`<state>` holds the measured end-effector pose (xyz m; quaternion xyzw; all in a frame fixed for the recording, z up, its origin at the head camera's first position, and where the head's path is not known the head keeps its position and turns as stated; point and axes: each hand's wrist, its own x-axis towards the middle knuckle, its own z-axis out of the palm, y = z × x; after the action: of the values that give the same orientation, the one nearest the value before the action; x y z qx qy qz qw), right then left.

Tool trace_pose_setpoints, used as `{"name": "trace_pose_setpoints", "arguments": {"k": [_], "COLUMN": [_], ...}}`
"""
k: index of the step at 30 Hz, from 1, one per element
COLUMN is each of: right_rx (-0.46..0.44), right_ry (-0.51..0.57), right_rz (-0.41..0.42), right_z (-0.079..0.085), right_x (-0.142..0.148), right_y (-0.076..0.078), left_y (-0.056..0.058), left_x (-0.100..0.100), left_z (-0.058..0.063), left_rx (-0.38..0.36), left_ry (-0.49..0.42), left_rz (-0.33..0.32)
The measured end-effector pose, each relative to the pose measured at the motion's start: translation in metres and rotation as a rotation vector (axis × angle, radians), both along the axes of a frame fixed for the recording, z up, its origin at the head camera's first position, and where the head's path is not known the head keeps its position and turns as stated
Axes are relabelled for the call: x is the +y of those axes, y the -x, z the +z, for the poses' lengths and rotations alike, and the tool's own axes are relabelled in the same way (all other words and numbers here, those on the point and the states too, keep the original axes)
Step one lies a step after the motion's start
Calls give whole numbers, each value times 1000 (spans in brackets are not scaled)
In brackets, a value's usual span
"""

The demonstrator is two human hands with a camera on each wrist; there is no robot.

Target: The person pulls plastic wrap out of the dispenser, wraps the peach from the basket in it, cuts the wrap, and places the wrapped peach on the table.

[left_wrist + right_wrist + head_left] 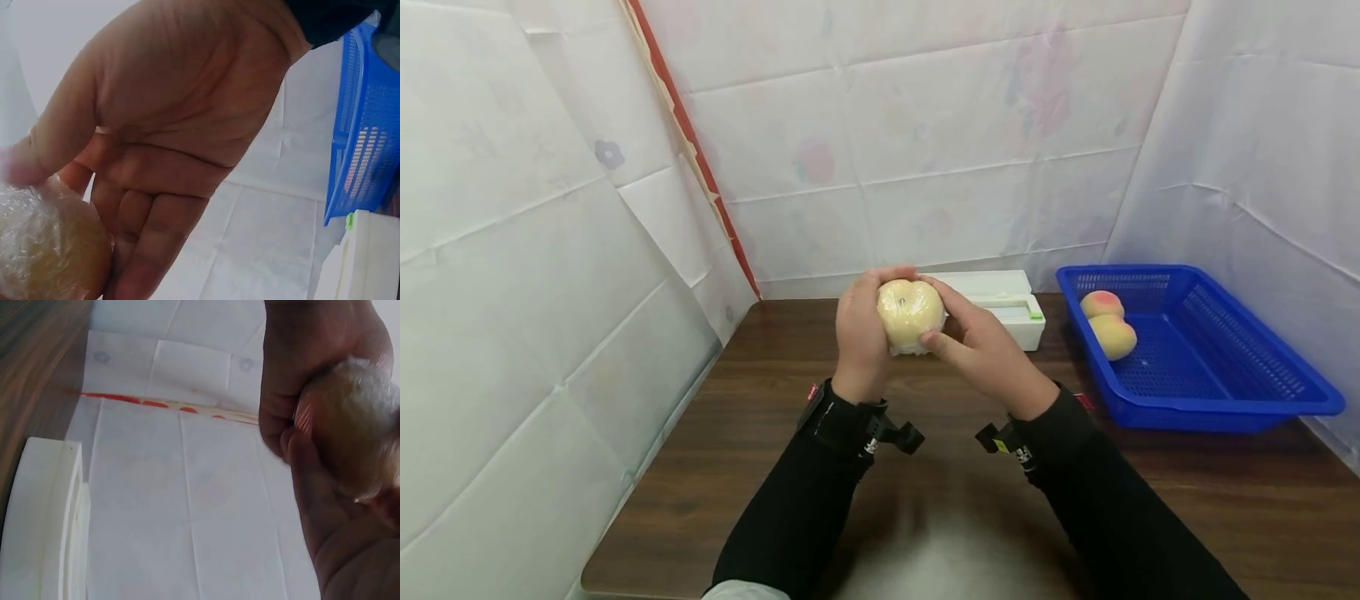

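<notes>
A yellow peach (911,312) wrapped in clear cling film is held up above the table between both hands. My left hand (861,329) grips its left side, with fingers reaching over the top. On the other side my right hand (988,354) holds it, the thumb against the lower front and the fingers behind. Shiny creased film covers the peach (50,250) in the left wrist view. The right wrist view shows the wrapped peach (353,434) with fingers of both hands around it.
Behind the hands stands a white cling film dispenser (1030,335) with its lid raised. A blue plastic basket (1225,407) to the right holds two peaches (1112,336) at its left side. White sheeting (925,142) hangs around the brown wooden table (737,467).
</notes>
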<state>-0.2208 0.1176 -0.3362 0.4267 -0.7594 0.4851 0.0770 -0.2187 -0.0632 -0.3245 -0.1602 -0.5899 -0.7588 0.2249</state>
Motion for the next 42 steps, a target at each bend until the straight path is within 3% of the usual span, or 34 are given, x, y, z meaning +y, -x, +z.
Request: {"name": "trace_pose_setpoints", "arguments": {"k": [4, 9, 12, 17, 23, 28, 34, 42], "right_rx": [5, -219, -256, -151, -91, 7, 121, 337], "right_ry": [16, 169, 193, 93, 13, -61, -22, 23], "right_rz": [-29, 19, -24, -156, -147, -193, -278, -463], "right_z": [4, 6, 4, 0, 3, 2, 0, -9], "right_x": [1, 3, 1, -4, -1, -1, -1, -1], "right_y": [-2, 0, 0, -1, 3, 6, 10, 12], "left_y": [0, -1, -1, -1, -2, -3, -4, -6], "left_x": [3, 8, 13, 16, 14, 15, 17, 20], "left_z": [2, 1, -3, -9, -6, -6, -3, -3], "left_rx": [28, 73, 132, 187, 161, 105, 52, -9], "left_ry": [43, 161, 225, 264, 309, 319, 311, 283], "left_rz": [-40, -42, -14, 41, 33, 27, -57, -145]}}
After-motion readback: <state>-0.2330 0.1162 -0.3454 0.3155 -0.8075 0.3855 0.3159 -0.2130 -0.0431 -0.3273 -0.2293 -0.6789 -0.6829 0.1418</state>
